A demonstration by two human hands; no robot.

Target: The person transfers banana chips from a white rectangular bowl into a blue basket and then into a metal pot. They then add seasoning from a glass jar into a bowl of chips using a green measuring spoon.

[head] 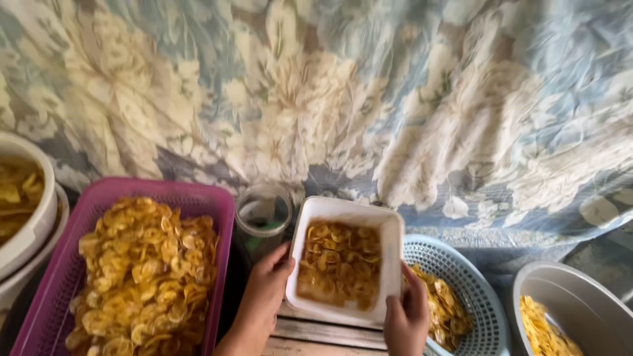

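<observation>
A: At the far left a white bowl (30, 217) is sitting with chips in it, and the pink basket (198, 198) beside it is heaped with chips (142, 270).

B: And my hands?

A: Your left hand (267, 290) is clamping the tub (343, 211) on its left edge, just right of the clear jar (264, 214). Your right hand (407, 316) is gripping the tub's lower right corner. The hands are apart, both closed on the tub, which is tilting toward you above the table (316, 333).

B: How should I be holding it?

A: You are doing best by keeping thumbs off the chips inside and both rims level, since the blue basket (475, 277) and the grey bowl (580, 296) are lying close on the right.
</observation>
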